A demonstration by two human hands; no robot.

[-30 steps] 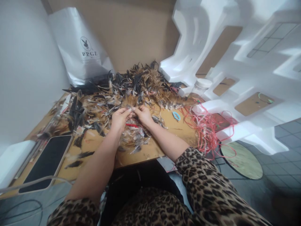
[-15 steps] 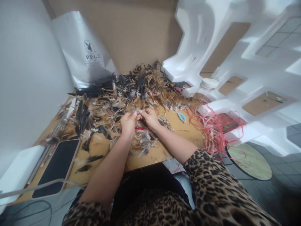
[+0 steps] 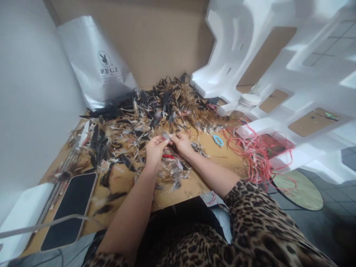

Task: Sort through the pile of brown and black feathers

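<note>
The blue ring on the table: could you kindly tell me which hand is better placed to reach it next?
Probably the right hand: the blue ring lies to its right, on its own side. The left hand is farther away and would likely have to reach past the right.

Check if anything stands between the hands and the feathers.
Nothing visible does. The left hand and right hand come together over the feathers, with what looks like a small greyish tuft pinched between them. The red item lies just on the body side, not in the way.
</note>
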